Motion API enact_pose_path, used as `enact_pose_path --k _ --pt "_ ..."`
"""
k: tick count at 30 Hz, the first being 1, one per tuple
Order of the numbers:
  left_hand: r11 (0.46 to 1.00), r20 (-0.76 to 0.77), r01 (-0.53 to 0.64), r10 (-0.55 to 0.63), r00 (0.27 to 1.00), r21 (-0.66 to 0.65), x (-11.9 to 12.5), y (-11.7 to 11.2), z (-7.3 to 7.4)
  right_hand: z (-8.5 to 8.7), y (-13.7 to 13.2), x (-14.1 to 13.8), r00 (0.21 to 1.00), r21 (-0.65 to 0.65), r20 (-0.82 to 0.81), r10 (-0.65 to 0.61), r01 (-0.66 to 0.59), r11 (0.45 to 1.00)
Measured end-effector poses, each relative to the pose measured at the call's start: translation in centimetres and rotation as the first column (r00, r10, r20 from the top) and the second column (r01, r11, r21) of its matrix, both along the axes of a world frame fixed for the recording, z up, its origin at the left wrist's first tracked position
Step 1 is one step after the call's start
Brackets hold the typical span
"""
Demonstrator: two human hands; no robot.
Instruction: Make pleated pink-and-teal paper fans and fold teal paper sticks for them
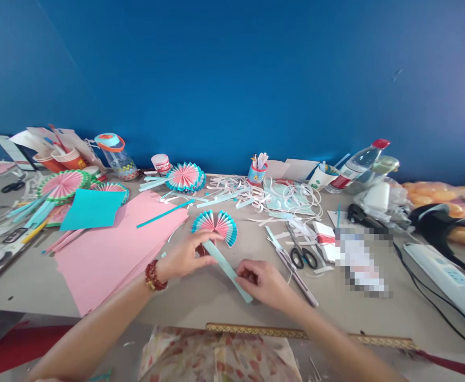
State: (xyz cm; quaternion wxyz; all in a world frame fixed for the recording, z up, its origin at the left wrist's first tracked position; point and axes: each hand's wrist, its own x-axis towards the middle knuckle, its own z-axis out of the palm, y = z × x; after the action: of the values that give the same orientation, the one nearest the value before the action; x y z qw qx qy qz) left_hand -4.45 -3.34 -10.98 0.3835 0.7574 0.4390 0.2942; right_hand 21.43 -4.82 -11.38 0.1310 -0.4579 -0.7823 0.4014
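A pale blue paper strip (227, 269) slants between my two hands, just above the table. My left hand (190, 254), with a red bead bracelet (155, 275) at the wrist, pinches its upper end. Near the lower end, my right hand (262, 281) is closed with thumb and finger on the strip. Right behind my left hand lies a pleated paper fan (226, 225), pink in the middle and blue at the rim, spread part of the way round. Pink paper sheets (129, 249) lie left of my hands, with a thin teal strip (164, 214) across them.
Black-handled scissors (303, 258) and a slim pen-like tool (296, 273) lie right of my hands. Curled paper scraps (240, 191) spread behind. Finished rosettes (185, 177) sit farther back and left. A bottle (354, 167), a power strip (439, 270) and cables are at right.
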Motion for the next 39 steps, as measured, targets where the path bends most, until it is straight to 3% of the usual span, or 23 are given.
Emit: enact_pose_path --k 3,6,9,12,20,28,30,33,36,39 --pt "0.981 0.084 -0.195 0.195 0.977 -0.014 -0.7 1.1 -0.8 -0.6 -0.3 -0.3 0.997 0.003 0.059 -0.052 0.052 0.999" --pt "0.934 -0.081 -0.309 0.327 0.942 0.178 -2.0 1.4 -1.1 -0.7 -0.4 -0.4 0.985 0.021 0.162 -0.066 0.063 0.998" --pt "0.903 -0.306 -0.207 0.332 0.892 0.378 -3.1 1.0 -1.1 -0.5 -0.4 -0.5 0.975 0.046 0.206 -0.076 0.068 0.997" --pt "0.922 -0.431 -0.112 0.278 0.859 0.371 -3.4 0.5 -1.5 -0.3 -0.4 -0.9 0.970 0.068 0.234 -0.062 0.047 0.997" --pt "0.936 -0.436 -0.055 0.214 0.874 0.348 -1.2 0.1 -2.7 -0.1 -0.7 -2.0 0.960 0.107 0.280 -0.009 -0.022 0.994" --pt "0.927 -0.389 -0.116 0.260 0.884 0.355 -0.4 -0.2 -2.6 -0.3 -0.9 -1.8 0.965 0.117 0.261 0.024 -0.056 0.992" --pt "0.941 -0.310 -0.182 0.271 0.912 0.286 -0.1 -0.8 -2.0 -0.4 -1.2 -1.6 0.970 0.165 0.241 0.008 -0.049 0.985" --pt "0.977 -0.110 -0.212 0.210 0.971 -0.010 1.1 -1.9 -1.0 -0.6 -1.7 -1.6 0.974 0.293 0.227 -0.012 -0.056 0.954" --pt "0.947 0.120 -0.160 0.200 0.972 -0.279 2.5 -2.7 -0.6 -0.5 -2.3 -1.9 0.977 0.402 0.212 -0.014 -0.074 0.913" --pt "0.916 0.229 -0.159 0.255 0.940 -0.367 3.6 -2.9 -0.6 -0.4 -2.7 -2.2 0.982 0.449 0.187 -0.009 -0.078 0.890"
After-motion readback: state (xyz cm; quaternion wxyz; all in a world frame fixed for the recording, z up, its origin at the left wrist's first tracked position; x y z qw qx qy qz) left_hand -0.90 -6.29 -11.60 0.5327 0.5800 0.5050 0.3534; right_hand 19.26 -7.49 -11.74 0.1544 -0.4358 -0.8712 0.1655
